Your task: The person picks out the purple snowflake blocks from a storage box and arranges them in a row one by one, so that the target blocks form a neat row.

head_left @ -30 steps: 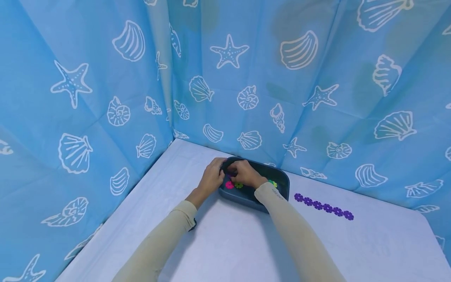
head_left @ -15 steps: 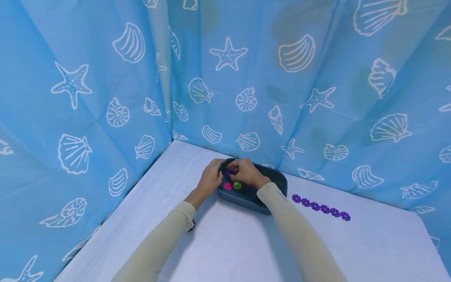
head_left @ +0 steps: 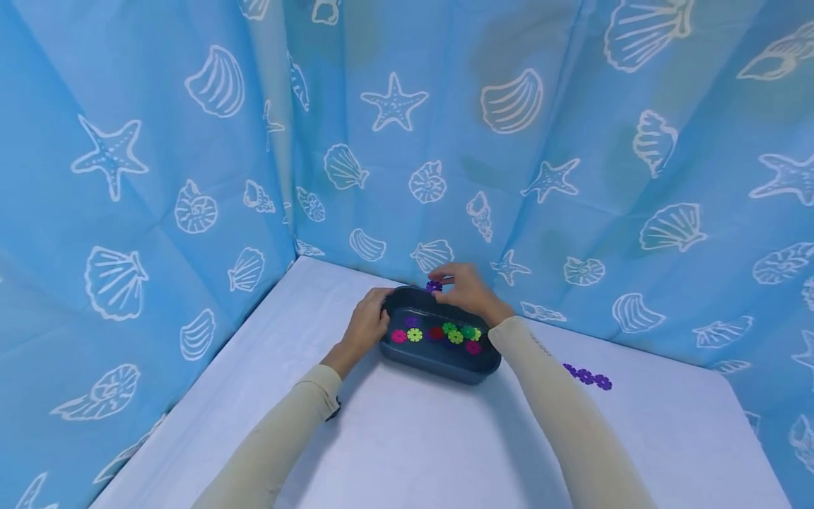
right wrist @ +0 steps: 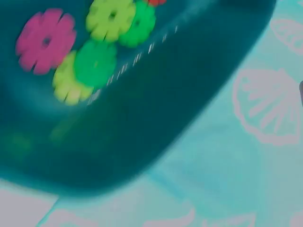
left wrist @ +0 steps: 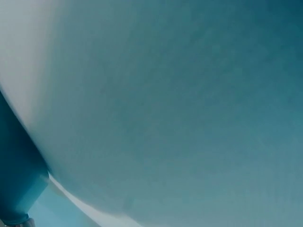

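Purple disc is being pinched between the thumb and index finger of the right hand; it is being held at the back rim of the bin. Whether the rim is being touched by the disc cannot be told. How the other right fingers are being held also cannot be told.

The left end of the bin is being gripped by the left hand, the fingers being kept close together and bent over the rim by the back left corner. Their tips are being hidden. The bin is being borne by the white worktop, near its back edge.

Loose discs are being contained on the bin floor. Toward the left end, a pink disc and a yellow disc are being seen side by side. A red disc is being seen near the middle. Toward the right end, a second pink disc is being accompanied by green and yellow ones, some being partly overlapped.

Right of the bin, near the worktop's back edge, a row of purple discs is being partly hidden by the right sleeve. The worktop is being bordered by a blue curtain. Little detail is being given by the blurred left wrist view.
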A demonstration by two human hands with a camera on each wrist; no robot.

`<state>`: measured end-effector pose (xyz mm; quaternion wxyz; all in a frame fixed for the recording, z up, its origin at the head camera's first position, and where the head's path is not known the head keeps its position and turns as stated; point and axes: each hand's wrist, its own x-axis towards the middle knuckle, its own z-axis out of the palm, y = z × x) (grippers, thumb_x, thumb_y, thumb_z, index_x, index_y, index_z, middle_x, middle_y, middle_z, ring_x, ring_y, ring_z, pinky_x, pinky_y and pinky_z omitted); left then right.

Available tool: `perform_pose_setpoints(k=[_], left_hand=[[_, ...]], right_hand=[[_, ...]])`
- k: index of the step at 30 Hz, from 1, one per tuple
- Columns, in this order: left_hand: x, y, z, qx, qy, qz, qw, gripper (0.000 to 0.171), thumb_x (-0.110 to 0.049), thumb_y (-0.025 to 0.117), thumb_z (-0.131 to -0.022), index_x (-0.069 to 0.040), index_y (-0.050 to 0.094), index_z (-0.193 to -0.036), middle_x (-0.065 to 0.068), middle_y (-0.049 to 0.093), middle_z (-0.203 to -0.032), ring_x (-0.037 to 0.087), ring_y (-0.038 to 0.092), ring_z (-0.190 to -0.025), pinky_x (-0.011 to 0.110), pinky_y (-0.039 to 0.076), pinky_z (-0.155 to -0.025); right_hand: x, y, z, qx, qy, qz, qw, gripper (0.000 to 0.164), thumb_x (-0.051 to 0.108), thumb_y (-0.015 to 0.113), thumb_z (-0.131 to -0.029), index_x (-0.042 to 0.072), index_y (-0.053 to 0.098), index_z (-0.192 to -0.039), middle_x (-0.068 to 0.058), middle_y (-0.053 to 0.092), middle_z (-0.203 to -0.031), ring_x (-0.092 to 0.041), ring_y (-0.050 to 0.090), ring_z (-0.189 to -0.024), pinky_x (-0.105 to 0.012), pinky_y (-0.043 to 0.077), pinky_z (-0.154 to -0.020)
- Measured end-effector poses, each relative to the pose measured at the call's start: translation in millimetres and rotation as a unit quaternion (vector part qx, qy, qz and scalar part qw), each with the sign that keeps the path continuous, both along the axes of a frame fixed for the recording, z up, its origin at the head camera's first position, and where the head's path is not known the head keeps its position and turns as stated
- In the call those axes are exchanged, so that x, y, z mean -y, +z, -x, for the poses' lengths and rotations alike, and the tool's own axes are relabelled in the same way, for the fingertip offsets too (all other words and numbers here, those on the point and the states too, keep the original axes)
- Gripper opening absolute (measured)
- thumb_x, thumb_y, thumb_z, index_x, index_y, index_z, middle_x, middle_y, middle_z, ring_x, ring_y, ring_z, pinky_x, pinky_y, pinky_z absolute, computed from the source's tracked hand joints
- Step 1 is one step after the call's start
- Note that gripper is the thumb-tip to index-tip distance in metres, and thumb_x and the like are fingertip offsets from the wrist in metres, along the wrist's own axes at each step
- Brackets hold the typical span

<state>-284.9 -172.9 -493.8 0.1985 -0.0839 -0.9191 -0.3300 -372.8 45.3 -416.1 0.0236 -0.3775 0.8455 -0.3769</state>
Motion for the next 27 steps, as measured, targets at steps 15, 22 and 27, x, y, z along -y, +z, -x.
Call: perform_pose_setpoints(k=[15,22,27], left_hand=[[-0.9,1.8,-3.1,-0.005,-0.008,-0.003,1.0,0.045,0.009,0.06,-0.087,0.002,0.054,-0.131,0.016,0.056,-0.128,0.028,0.056,-0.119,0.039,0.046,-0.103],[-3.4,2.9,-4.3,0.002,-0.001,0.001,1.0,0.044,0.008,0.059,-0.088,0.002,0.053,-0.132,0.017,0.055,-0.129,0.028,0.056,-0.119,0.039,0.047,-0.103],[-5.2,6.4,-5.2,0.012,-0.006,-0.006,0.9999,0.045,0.008,0.059,-0.089,0.003,0.052,-0.133,0.017,0.054,-0.13,0.029,0.055,-0.121,0.04,0.046,-0.103]], right_hand=[[-119.5,8.7,-9.4,-0.023,-0.114,-0.006,0.993,0.036,0.011,0.076,-0.083,0.0,0.069,-0.116,-0.013,0.066,-0.115,-0.032,0.065,-0.106,-0.047,0.056,-0.085],[-183.5,-4.4,-22.8,0.038,-0.208,-0.049,0.976,0.042,0.016,0.074,-0.087,0.002,0.063,-0.124,-0.015,0.061,-0.125,-0.038,0.058,-0.117,-0.049,0.053,-0.089],[-227.8,-16.5,-35.5,0.055,-0.241,-0.059,0.967,0.043,0.017,0.073,-0.087,0.001,0.062,-0.125,-0.019,0.059,-0.126,-0.041,0.056,-0.117,-0.051,0.052,-0.09]])
